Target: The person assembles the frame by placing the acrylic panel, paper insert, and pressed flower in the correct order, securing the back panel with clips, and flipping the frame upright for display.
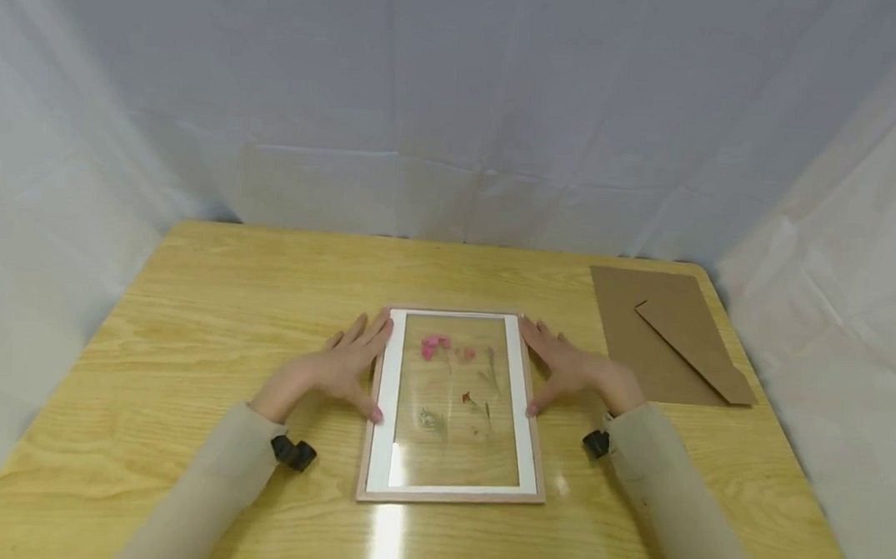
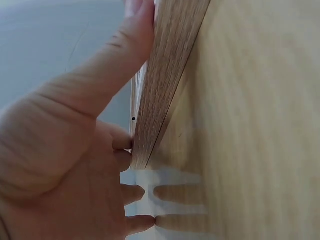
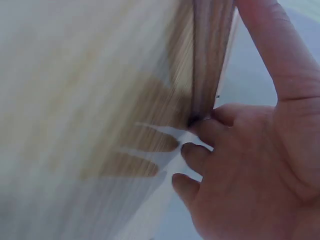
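Note:
A picture frame [image 1: 449,501] with a thin light wood rim lies flat on the table. Inside it, a white border [image 1: 389,394] surrounds a see-through pane that shows pressed flowers: a pink bloom [image 1: 427,351], a small red flower [image 1: 466,397] and several thin stems. My left hand [image 1: 342,367] rests against the frame's left side with fingers spread, the thumb [image 2: 117,55] along the wooden edge [image 2: 167,70]. On the opposite side, my right hand [image 1: 570,368] touches the upper right edge, its thumb lower on the rim and its fingers [image 3: 207,132] near the far corner.
At the right back of the wooden table [image 1: 229,303] lies a brown board [image 1: 618,337], with a narrower brown piece [image 1: 689,344] raised on it. Pale sheets [image 1: 456,105] hang behind the table and on both sides. Each wrist carries a small black camera [image 1: 293,454].

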{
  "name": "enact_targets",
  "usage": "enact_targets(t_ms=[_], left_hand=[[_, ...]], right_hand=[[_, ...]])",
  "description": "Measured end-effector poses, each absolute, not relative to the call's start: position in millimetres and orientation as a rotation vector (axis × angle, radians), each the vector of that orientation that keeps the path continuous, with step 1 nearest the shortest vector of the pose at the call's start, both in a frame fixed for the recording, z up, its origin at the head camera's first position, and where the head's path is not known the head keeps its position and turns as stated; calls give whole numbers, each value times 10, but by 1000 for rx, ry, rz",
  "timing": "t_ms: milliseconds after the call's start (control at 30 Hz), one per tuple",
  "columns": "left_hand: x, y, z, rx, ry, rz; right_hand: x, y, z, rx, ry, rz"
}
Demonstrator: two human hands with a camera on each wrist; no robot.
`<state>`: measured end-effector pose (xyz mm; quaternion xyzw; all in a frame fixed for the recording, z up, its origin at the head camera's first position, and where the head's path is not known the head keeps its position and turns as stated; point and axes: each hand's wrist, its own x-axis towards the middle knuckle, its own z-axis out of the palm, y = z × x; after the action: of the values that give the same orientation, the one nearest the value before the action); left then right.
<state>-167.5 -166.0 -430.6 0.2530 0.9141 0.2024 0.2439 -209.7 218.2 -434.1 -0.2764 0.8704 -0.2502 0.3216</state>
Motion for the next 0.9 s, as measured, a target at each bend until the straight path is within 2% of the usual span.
enact_targets(t_ms=[467,900], left_hand=[[-2277,-1715,-4273,627,2464,573],[-2347,-1831,-4409,704,2499,685]], right_hand=[[-2676,2102,-4331,-579,2292,-626],[-2761,2161,-4368,-645,2288,-679]])
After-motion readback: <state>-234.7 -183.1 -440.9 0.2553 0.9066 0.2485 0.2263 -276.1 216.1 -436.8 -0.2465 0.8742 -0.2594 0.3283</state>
